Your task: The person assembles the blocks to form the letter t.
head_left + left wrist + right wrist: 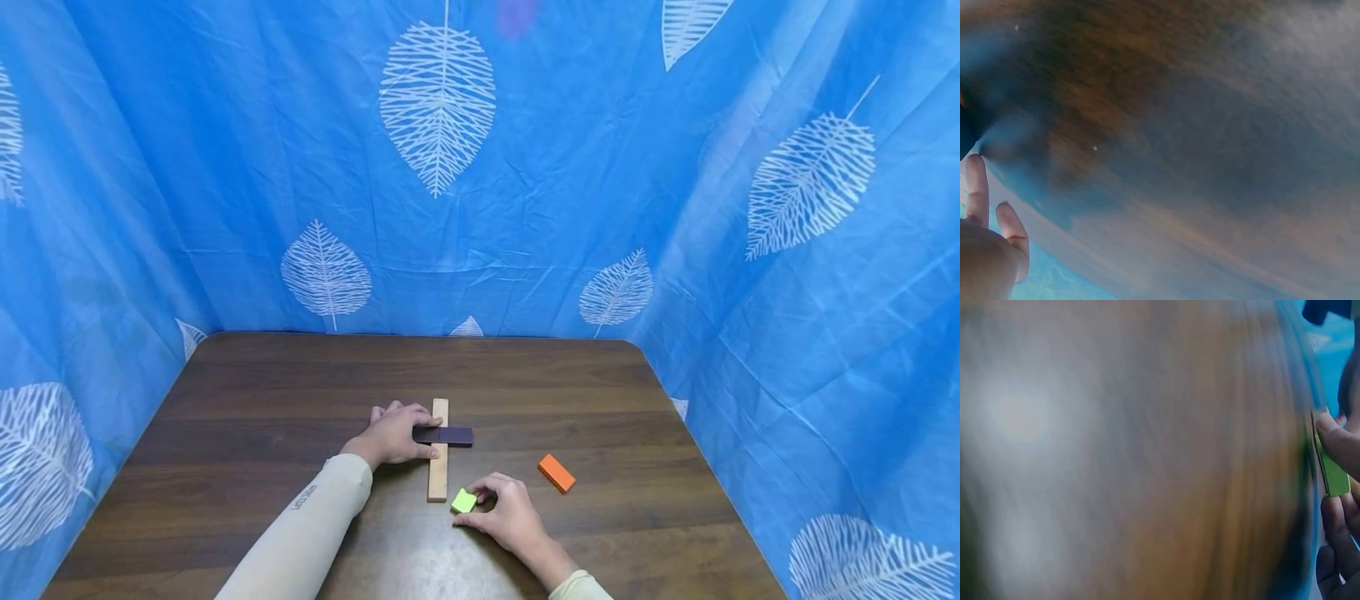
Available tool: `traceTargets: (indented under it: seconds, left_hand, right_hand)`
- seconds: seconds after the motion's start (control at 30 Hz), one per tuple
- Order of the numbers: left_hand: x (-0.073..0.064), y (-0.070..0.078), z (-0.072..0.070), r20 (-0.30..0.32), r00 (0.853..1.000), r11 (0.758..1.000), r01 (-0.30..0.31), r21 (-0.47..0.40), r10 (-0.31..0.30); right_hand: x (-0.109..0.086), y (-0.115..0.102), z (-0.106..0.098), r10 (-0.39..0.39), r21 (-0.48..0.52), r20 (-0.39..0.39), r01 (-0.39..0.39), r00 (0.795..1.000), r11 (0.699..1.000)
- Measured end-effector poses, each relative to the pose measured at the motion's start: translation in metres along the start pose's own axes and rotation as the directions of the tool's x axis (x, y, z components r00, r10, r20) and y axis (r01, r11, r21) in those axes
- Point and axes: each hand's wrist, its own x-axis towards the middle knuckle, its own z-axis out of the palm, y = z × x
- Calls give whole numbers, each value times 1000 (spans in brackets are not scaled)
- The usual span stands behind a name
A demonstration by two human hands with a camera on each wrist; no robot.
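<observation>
A pale wooden strip (438, 479) lies lengthwise on the table, and a dark purple block (457, 437) crosses it. From the left, my left hand (390, 435) holds the purple block, thumb and a finger along its two long sides, their tips over the strip. The left wrist view shows only part of the left hand (991, 250) at its edge. Just right of the strip's near end, my right hand (508, 512) pinches a lime-green block (463, 501) between thumb and fingers. That green block (1336, 478) also shows at the edge of the right wrist view.
An orange block (557, 473) lies to the right, beyond my right hand. All of it is on a dark wood-grain table (285, 375). A blue curtain (525, 208) with white leaf prints surrounds the table's back and sides.
</observation>
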Motion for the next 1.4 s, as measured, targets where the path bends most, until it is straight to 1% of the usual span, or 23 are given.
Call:
traceTargets:
  seconds: [0.13,0.3,0.43,0.67,0.73,0.83,1.0,1.07,1.23,1.4]
  left_hand:
    - [0,0,1,0,1000,1000,0,-1,0]
    - [0,0,2,2,1000,1000,12,2,-12]
    - [0,0,4,2,1000,1000,16,0,-16]
    - [-1,0,4,-4,1000,1000,7,-11,-7]
    - [-2,1,3,-2,1000,1000,11,-12,-11]
    - [-2,1,3,4,1000,1000,15,-8,-15]
    - [1,2,2,4,1000,1000,-12,1,12]
    - [1,1,2,2,1000,1000,-11,2,11]
    - [0,-2,2,4,1000,1000,11,7,-11]
    - [0,-2,1,11,1000,1000,13,9,-13]
  right_hand:
    - [-4,-9,9,-45,37,43,43,998,998]
    - [-4,-16,18,-84,26,40,83,996,996]
    - [-5,-20,25,-70,11,21,70,997,997]
    - [-6,-26,33,-80,-13,-53,79,995,997]
    - [-6,-27,34,-73,-7,-62,73,995,997]
    - [-7,-27,35,-57,-4,-66,57,996,998]
    - [-8,-25,34,-51,-31,-74,49,996,998]
    - [-8,-25,34,-51,-38,-61,49,997,998]
    - [-7,-26,33,-13,-24,-8,13,1000,1000]
    - [-8,-27,30,-10,-30,-41,9,999,1000]
